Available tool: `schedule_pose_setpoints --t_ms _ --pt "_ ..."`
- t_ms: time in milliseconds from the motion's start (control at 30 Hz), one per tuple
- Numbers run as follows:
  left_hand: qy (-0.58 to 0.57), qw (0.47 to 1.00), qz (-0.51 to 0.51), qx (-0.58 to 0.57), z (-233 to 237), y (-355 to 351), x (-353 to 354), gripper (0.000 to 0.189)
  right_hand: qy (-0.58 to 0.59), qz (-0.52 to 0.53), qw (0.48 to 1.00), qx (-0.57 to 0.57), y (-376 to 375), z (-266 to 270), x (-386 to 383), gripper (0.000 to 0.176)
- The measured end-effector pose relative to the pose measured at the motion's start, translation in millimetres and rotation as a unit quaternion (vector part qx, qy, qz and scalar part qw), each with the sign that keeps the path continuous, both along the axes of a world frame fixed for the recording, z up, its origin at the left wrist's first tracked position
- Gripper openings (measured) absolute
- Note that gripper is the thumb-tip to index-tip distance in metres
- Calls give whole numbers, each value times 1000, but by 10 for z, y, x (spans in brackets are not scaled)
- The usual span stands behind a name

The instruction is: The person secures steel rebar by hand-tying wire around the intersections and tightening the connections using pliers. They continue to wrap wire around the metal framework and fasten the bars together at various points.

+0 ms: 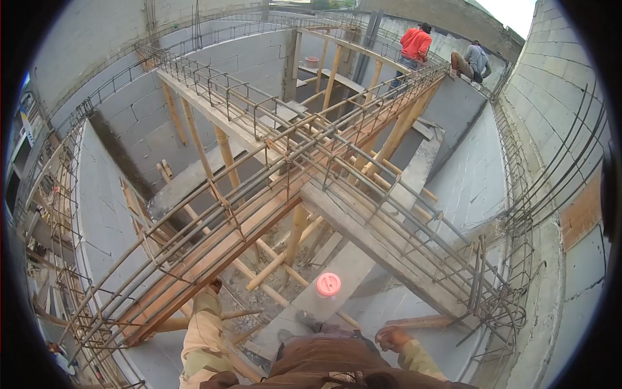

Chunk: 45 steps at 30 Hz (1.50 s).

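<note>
My left hand [216, 284] is at the lower edge of the reddish wooden beam form [259, 223], its fingers mostly hidden. Below the right-hand form board [389, 249], my right hand [392, 338] has its fingers curled; anything inside them is too small to make out. A wooden strip [421, 321] lies just beyond it. Long steel bars with square ties [223, 207] run above the beam form and cross another rebar cage near the middle. A pink-lidded bucket [328, 284] stands on a plank [346, 262] below, between my hands.
Bamboo props [295, 233] stand under the forms. Grey block walls [466, 188] surround the space. Vertical rebar [479, 275] sticks up at the right. Two people, one in a red top [415, 44] and one in grey [476, 59], are at the far right corner.
</note>
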<state>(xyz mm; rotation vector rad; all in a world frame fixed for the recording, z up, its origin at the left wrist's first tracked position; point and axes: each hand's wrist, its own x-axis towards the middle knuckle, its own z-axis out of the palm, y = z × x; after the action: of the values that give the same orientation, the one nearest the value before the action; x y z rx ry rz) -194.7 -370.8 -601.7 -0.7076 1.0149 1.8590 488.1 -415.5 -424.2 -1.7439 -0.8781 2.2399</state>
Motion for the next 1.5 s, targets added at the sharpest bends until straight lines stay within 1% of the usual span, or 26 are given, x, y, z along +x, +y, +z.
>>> schedule_pose_setpoints --t_ms 33,100,133,200,233,300,333,400,433,467,500,533,567,667,800,833,900,933,967,1033,1100,1133,1200,1367,1433,1500 --pt "35 999 -21 -17 55 3 114 11 2 -4 1000 0 -37 -90 8 11" --pt "68 997 -24 -18 103 65 296 11 109 -97 984 -105 -76 -313 77 12" --pt "66 998 -3 -2 -33 98 299 11 111 -99 984 -103 -85 -380 109 12" --pt "61 995 62 45 -350 117 289 13 197 -140 958 -155 -83 -464 169 12" --pt "62 995 60 46 -480 45 239 13 198 -142 957 -155 -84 -483 210 12" --pt "-76 979 111 150 -667 -116 108 16 250 -162 938 -177 -101 -547 305 13" --pt "-76 980 108 151 -708 -151 73 16 251 -164 938 -175 -118 -579 330 13" --pt "-77 980 180 18 -737 -156 43 18 190 -178 949 -178 -122 -598 351 12" --pt "-69 978 195 -22 -713 -213 50 16 192 -179 949 -175 -121 -565 278 12" --pt "-61 979 193 -37 -680 -251 34 15 112 -148 969 -163 -131 -546 172 12" --pt "-48 980 188 -50 -650 -291 20 13 32 -117 981 -151 -138 -528 107 12" --pt "-39 982 179 -51 -591 -334 26 12 19 -127 981 -145 -142 -679 51 13" --pt "-31 984 170 -48 -530 -389 40 10 21 -127 981 -143 -131 -757 116 13" --pt "-17 992 127 -19 -348 -413 135 7 77 -132 971 -183 38 -631 149 11" --pt "-58 993 24 98 -214 -402 529 4 121 -130 962 -205 229 -740 204 10" --pt "-56 993 21 98 -177 -410 606 4 133 -129 961 -207 277 -717 191 10" --pt "-123 989 51 62 -170 -444 713 17 135 -137 962 -194 347 -645 177 10" --pt "-90 992 8 88 -229 -557 728 11 137 -152 960 -190 379 -635 212 10" --pt "-90 992 -1 91 -280 -672 726 11 139 -169 958 -185 395 -636 264 11" --pt "-32 994 -103 8 -358 -864 682 10 142 -191 955 -178 393 -713 401 11" --pt "-100 978 25 -182 -414 -921 632 23 151 -212 946 -191 351 -801 501 11" --pt "-99 967 48 -232 -472 -1030 623 25 153 -219 945 -189 328 -830 514 11" --pt "-75 961 59 -261 -553 -1149 659 29 172 -223 939 -198 268 -863 506 13" --pt "-35 961 100 -256 -696 -1322 693 42 166 -236 936 -204 229 -795 418 12" --pt "-17 969 121 -213 -759 -1305 630 47 156 -235 936 -209 248 -804 364 12" --pt "1 983 146 -113 -853 -1248 520 53 171 -226 931 -231 313 -788 241 12"
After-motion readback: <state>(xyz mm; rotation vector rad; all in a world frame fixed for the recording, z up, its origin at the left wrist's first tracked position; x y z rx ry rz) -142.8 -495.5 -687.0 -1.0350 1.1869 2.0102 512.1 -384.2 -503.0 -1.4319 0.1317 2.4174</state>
